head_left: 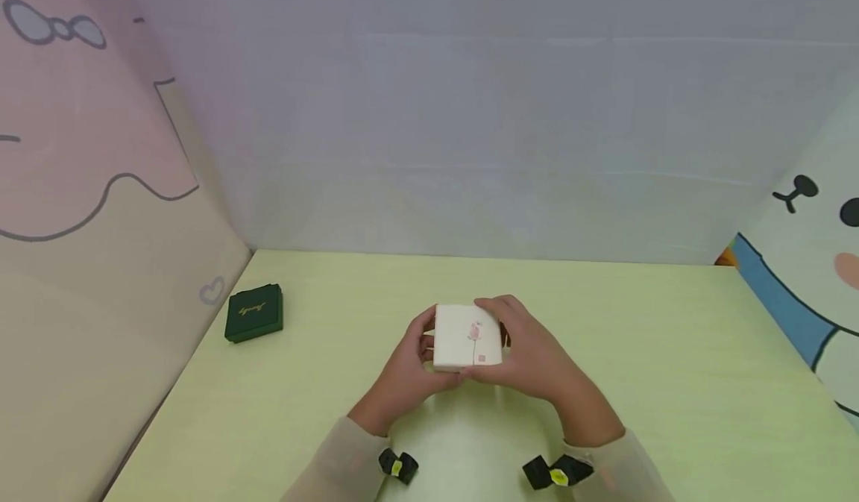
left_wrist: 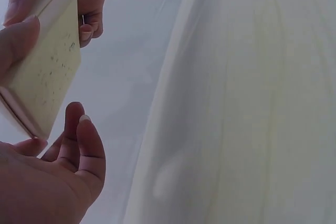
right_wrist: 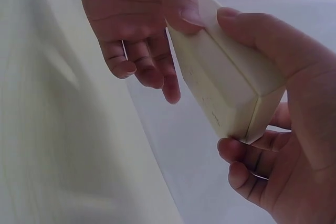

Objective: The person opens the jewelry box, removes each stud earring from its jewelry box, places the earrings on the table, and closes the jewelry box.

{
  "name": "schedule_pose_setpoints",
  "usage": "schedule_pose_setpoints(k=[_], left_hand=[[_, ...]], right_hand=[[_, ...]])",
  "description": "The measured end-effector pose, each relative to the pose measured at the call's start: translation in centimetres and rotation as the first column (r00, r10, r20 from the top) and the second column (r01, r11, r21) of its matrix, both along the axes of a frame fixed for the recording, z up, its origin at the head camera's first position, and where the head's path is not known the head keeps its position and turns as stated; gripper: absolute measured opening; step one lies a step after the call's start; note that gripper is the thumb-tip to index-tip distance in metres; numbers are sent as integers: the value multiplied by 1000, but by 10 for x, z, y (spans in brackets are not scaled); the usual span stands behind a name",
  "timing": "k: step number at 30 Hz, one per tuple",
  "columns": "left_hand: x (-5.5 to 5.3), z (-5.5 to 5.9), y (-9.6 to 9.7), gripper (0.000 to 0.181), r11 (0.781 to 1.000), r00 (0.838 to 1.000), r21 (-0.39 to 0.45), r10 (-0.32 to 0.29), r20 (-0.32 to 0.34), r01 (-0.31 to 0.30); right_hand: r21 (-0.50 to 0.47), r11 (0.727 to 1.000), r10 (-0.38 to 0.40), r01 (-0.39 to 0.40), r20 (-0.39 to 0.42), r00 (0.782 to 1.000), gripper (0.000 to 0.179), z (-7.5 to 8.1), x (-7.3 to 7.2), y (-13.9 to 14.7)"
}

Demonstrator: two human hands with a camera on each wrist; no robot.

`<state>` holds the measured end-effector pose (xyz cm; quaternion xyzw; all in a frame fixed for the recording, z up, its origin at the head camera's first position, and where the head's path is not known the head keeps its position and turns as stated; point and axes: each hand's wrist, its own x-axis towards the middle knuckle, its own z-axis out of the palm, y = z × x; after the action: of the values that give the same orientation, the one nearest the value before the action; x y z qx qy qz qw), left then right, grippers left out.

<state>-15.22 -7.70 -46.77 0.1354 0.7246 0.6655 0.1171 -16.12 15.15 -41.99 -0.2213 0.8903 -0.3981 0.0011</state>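
A small white box (head_left: 456,336) with a pink flower printed on its lid is held above the table between both hands. My left hand (head_left: 411,368) grips its left side, with the thumb along the near edge. My right hand (head_left: 530,349) grips the right side, thumb near and index finger over the far corner. In the right wrist view a seam runs around the side of the box (right_wrist: 231,77), and the lid looks closed. Small dark marks dot the underside of the box (left_wrist: 55,66) in the left wrist view.
A dark green box (head_left: 255,312) with gold lettering lies at the table's left edge. The pale green table (head_left: 671,383) stretches out around the hands. A grey-white wall (head_left: 483,129) stands behind, with printed panels on the left and right.
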Motion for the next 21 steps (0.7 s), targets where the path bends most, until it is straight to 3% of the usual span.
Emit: schedule_pose_setpoints(k=[7,21], left_hand=[[1,-1,2,114,987,995,148,-71,67,60],[2,-2,4,109,980,991,188,-86,99,66]], right_hand=[[-25,999,38,-38,-1,999,97,2,2,-1],[6,999,51,-51,-15,999,105,7,5,-2]])
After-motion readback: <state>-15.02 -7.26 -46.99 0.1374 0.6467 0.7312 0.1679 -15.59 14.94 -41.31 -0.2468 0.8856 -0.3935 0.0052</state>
